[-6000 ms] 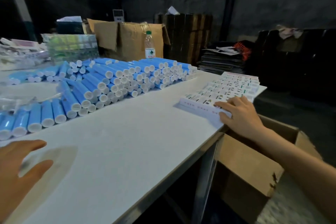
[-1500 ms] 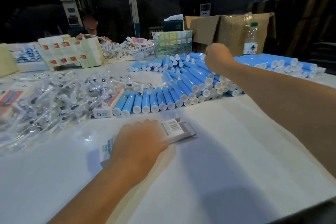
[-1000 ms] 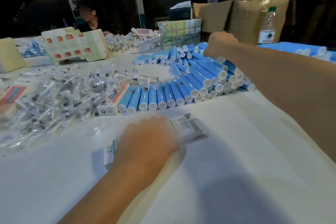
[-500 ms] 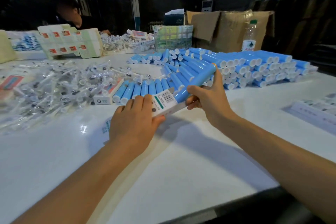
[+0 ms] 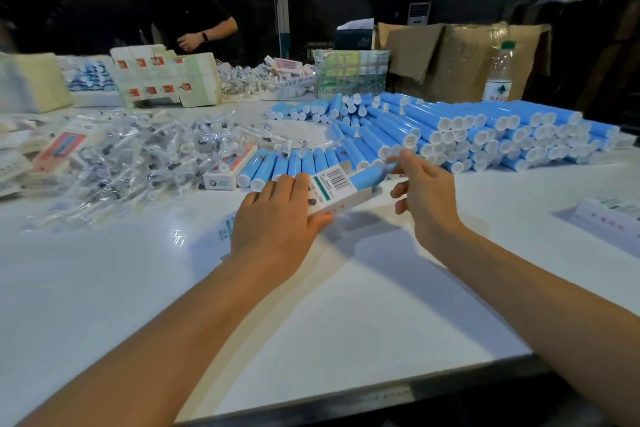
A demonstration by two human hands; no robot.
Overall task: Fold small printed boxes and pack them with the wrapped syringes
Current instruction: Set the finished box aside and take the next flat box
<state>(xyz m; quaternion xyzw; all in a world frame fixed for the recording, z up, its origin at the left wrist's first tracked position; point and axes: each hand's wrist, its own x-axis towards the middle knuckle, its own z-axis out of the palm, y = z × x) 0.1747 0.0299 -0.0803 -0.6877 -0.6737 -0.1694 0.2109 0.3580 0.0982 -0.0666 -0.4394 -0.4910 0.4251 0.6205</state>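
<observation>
A small white printed cardboard box [image 5: 337, 192] is gripped by the closed left hand [image 5: 277, 218] above the white table [image 5: 311, 322], a blue tube [image 5: 369, 177] entering it from the loosely open right hand [image 5: 424, 198].

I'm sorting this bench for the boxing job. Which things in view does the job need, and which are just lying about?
In use:
- printed box in left hand
- blue tube at right hand
- wrapped syringes
- blue tube pile

Lying about:
- water bottle
- cardboard carton
</observation>
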